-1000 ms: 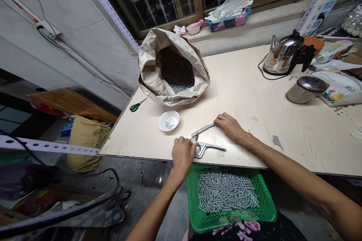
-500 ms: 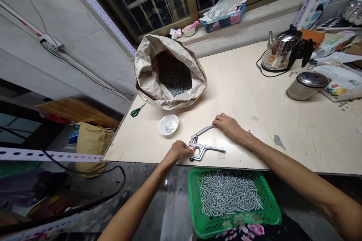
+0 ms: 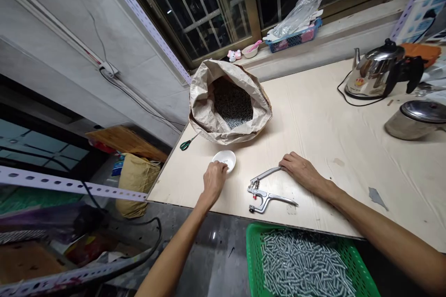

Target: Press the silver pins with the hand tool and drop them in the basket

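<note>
My right hand (image 3: 299, 171) has its fingers closed around the end of the upper handle of silver snap-fastener pliers (image 3: 270, 196). The pliers lie on the table with their handles spread; a spring and a small red part show at the jaw. My left hand (image 3: 214, 180) is at the near rim of a small white bowl (image 3: 229, 158), fingers pinched together. What those fingers hold, if anything, is hidden. Small pieces lie in the bowl, partly covered by the hand.
A paper-lined sack (image 3: 230, 102) of small metal pieces stands behind the bowl, with green-handled scissors (image 3: 187, 143) beside it. A green basket (image 3: 256, 260) of metal pins sits below the table edge. A kettle (image 3: 374, 74) and a lidded metal pot (image 3: 413, 120) stand at right.
My left hand has left the jaw of the pliers and moved left and away from me to the bowl. My right hand stays on the handle. The whole view has shifted.
</note>
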{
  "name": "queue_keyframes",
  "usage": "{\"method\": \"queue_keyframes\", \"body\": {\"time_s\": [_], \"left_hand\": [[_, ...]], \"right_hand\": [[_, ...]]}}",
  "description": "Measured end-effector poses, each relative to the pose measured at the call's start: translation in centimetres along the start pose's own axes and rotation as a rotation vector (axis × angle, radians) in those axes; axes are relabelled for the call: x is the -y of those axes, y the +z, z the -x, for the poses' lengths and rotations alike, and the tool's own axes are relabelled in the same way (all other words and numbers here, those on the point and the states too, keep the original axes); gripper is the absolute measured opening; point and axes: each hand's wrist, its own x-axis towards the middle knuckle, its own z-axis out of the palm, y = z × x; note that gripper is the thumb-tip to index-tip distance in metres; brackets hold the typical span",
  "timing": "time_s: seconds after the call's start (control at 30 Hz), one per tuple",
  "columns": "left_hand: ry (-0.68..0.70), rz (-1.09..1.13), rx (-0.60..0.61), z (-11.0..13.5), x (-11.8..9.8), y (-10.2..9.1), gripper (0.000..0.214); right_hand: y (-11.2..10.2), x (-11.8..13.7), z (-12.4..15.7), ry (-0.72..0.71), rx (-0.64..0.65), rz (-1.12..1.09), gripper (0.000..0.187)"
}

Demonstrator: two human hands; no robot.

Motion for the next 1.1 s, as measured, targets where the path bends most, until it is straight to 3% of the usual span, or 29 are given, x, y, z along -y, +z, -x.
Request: {"method": "queue_keyframes", "body": {"time_s": [0.17, 0.33, 0.47, 0.57, 0.67, 0.73, 0.87, 0.97, 1.1], "left_hand": [[0.064, -0.143, 0.073, -5.0, 2.3, 1.4, 0.028], [0.109, -0.151, 0.114, -6.5, 2.2, 2.8, 0.021], [0.105, -0.161, 0.115, -6.7, 2.1, 2.2, 0.021], [0.12, -0.034, 0.007, -5.1, 1.3, 0.8, 0.021], [0.111, 0.327, -0.062, -1.6, -0.5, 0.0, 0.019], [0.072, 0.565, 0.015, 1.2, -1.8, 0.3, 0.021], [-0.09, 0.844, 0.157, 5.3, -3.2, 2.4, 0.031], [-0.152, 0.885, 0.209, 6.2, -3.2, 3.9, 0.034], [-0.102, 0.853, 0.218, 6.3, -3.2, 4.2, 0.031]], "right_hand": [[0.1, 0.1, 0.0, -0.02, -0.033, 0.009, 0.019], [0.2, 0.1, 0.0, -0.032, -0.052, 0.016, 0.018], [0.3, -0.1, -0.1, -0.022, -0.024, 0.007, 0.018], [-0.1, 0.1, -0.1, 0.002, -0.017, 0.017, 0.018], [-1.3, 1.1, 0.1, 0.047, -0.041, 0.026, 0.014], [-2.2, 2.3, 0.6, 0.042, -0.038, -0.026, 0.017], [-2.3, 5.0, 2.2, -0.059, 0.11, -0.149, 0.022], [-1.1, 6.1, 3.4, -0.076, 0.174, -0.121, 0.017], [0.4, 5.8, 3.8, -0.117, 0.135, -0.011, 0.012]]}}
